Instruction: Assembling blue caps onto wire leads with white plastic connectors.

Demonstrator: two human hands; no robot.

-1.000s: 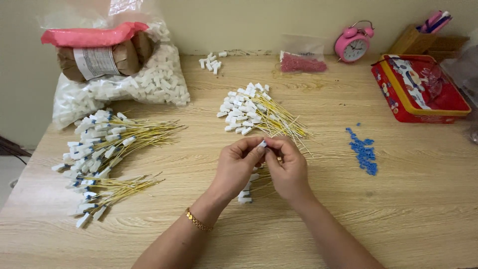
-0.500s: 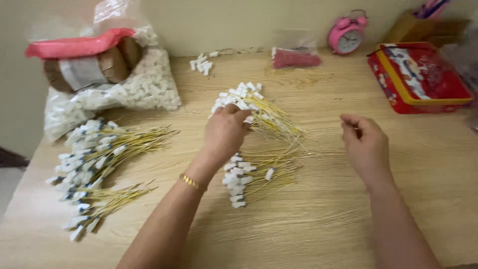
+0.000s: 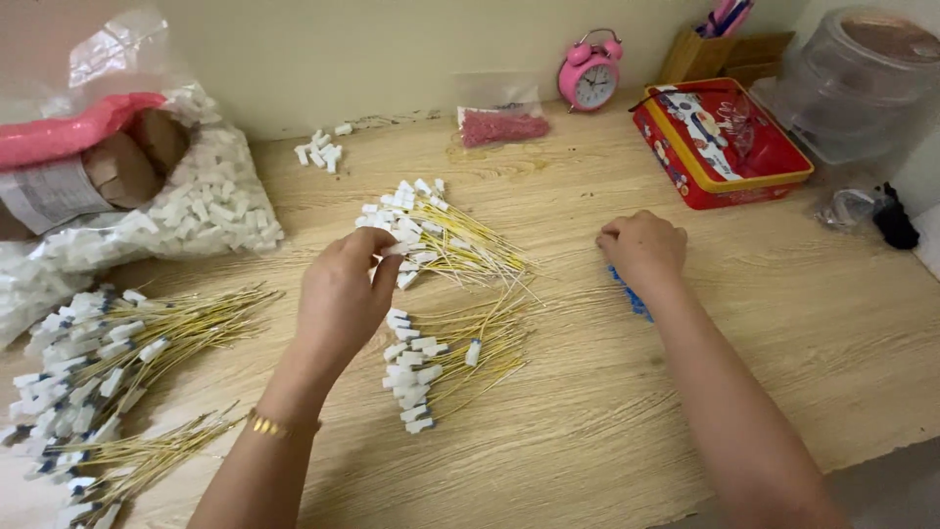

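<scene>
L edge: clear bag of white plastic caps point(image 3: 211, 211), big wire heap point(image 3: 127, 338) below it. Left hand point(image 3: 343, 289) mid-table, fingertips pinched on a white-capped yellow wire at near edge of the upper wire pile point(image 3: 441, 235). Wires look light, thin, springy, apt to tangle; best taken by the stiff white cap. Smaller wire bundle point(image 3: 441, 358) just below hand. Right hand point(image 3: 641, 250) curled knuckles-up over blue bits point(image 3: 632, 294); can't tell if gripping. Red tin point(image 3: 725, 137) far R. Open wood in front, R of bundle.
</scene>
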